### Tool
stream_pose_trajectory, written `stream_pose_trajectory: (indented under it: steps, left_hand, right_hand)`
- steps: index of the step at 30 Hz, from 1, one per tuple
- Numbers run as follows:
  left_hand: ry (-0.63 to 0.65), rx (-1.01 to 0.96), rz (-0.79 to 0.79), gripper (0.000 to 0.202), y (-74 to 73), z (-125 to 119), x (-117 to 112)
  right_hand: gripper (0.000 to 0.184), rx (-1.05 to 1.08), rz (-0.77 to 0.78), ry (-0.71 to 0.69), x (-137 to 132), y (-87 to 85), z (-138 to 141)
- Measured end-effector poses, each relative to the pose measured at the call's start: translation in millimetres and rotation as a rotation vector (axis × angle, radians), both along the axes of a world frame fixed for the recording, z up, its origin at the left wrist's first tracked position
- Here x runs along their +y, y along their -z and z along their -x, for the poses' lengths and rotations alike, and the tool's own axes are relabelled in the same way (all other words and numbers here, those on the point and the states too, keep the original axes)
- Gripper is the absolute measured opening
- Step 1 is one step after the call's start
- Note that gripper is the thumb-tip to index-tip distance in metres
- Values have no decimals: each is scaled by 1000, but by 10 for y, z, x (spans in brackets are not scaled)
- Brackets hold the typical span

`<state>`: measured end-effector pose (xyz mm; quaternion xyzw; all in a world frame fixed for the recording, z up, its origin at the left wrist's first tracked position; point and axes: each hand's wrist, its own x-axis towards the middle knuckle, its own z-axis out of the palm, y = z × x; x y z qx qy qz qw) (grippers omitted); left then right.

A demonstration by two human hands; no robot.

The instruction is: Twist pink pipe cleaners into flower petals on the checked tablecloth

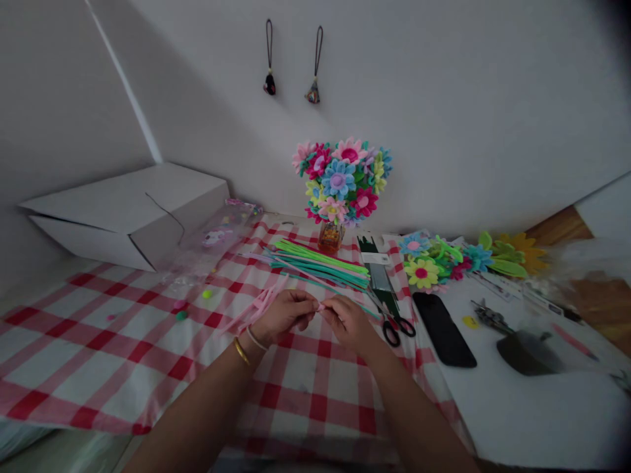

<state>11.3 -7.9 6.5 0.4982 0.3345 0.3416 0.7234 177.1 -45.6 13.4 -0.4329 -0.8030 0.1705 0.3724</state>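
My left hand (290, 313) and my right hand (349, 320) meet over the red-and-white checked tablecloth (296, 394). Between their fingertips is a short piece of pink pipe cleaner (321, 307), pinched from both sides and mostly covered by the fingers. Loose pink pipe cleaners (256, 307) lie just left of my left hand. Behind the hands is a bundle of green and teal pipe cleaners (320, 264). Black-handled scissors (394, 328) rest open to the right of my right hand.
A glass vase (331, 238) holds bright fuzzy flowers (340, 177) at the back. A white box (128, 207) and a clear plastic bag (211, 240) stand left. On the right lie a black phone (444, 330), more fuzzy flowers (422, 273) and dark green stems (379, 272).
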Motion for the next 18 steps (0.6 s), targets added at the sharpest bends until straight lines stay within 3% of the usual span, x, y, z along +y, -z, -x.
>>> stream_pose_trajectory:
  steps: [3, 5, 7, 9, 11, 15, 17, 18]
  left_hand:
    - [120, -53, 216, 14, -24, 13, 6]
    - [178, -58, 275, 14, -35, 17, 2]
    - [188, -32, 232, 16, -35, 9, -7]
    - [153, 28, 95, 18, -36, -8, -25]
    - [82, 121, -143, 19, -48, -24, -53]
    - [-94, 322, -845, 18, -85, -36, -107]
    - [-139, 362, -1023, 17, -84, -40, -117]
    - [-151, 361, -1003, 18, -76, -45, -117]
  right_hand:
    - [19, -262, -201, -23, -13, -37, -55]
    - [18, -305, -221, -24, -29, -40, -58]
    - [17, -219, -158, -22, -43, -23, -36]
    - [18, -13, -14, 7, -46, 18, 11]
    - [19, 286, 202, 53, -35, 80, 85]
    - [18, 948, 648, 39, 9, 203, 246]
    - [21, 1002, 730, -11, 26, 218, 267]
    - [23, 943, 717, -25, 32, 207, 252]
